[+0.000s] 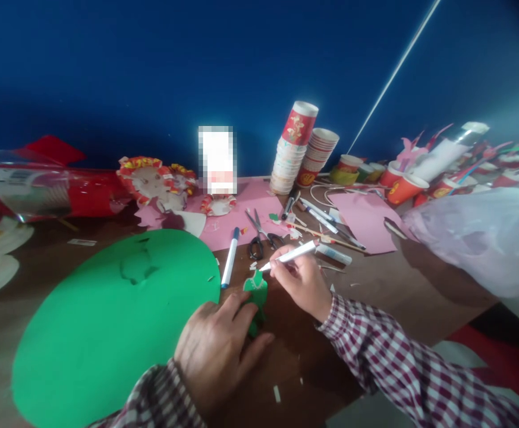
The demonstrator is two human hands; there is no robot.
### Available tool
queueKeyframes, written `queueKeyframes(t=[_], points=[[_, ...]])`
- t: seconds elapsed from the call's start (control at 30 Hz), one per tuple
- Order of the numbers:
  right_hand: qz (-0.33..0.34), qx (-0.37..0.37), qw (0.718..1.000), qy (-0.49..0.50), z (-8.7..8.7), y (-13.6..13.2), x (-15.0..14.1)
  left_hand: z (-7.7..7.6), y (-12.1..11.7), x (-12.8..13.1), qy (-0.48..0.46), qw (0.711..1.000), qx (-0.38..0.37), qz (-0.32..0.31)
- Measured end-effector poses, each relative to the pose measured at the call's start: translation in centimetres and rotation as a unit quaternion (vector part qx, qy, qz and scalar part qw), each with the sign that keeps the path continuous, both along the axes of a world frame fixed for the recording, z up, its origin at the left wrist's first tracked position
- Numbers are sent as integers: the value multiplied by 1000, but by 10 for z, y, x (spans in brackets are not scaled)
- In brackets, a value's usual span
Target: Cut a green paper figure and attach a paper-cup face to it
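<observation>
Between the fingers of my right hand [301, 279] is a white marker [295, 252], its tip at the upper edge of a small green paper cutout [255, 285]. A pale line runs along that edge of the cutout. My left hand [223, 339] lies over the lower part of the cutout with its fingers spread, pressing it to the brown table. Left of the cutout rests a blue-capped marker [230, 258]. Black-handled scissors [259, 233] lie just beyond, blades partly apart.
A large green paper oval [120, 333] covers the left side. Stacked paper cups [288, 160] stand by the blue wall. Pink paper sheets [361, 217], several pens [319, 215] and a whitish plastic bag [464, 238] lie at the back and right. Paper scraps [277, 393] dot the table.
</observation>
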State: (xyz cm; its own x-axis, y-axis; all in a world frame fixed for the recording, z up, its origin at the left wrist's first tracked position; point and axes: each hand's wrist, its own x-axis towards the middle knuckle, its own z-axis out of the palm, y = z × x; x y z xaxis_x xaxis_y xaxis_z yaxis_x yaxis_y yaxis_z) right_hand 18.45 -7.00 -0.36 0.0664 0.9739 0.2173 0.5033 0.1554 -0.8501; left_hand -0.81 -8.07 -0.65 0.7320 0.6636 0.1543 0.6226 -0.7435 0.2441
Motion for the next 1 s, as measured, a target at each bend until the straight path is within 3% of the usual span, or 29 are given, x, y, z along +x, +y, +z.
queueKeyframes(t=[0.17, 0.5, 0.8, 1.0], points=[[-6, -12, 1000, 25, 1, 1, 2, 2, 9, 9, 37, 999, 23, 7], [6, -12, 999, 37, 2, 1, 6, 9, 20, 8, 49, 999, -3, -23], [13, -3, 999, 41, 0, 0, 6, 1, 2, 0, 31, 999, 10, 21], [23, 10, 999, 26, 2, -2, 5, -3, 0, -3, 55, 998, 25, -4]])
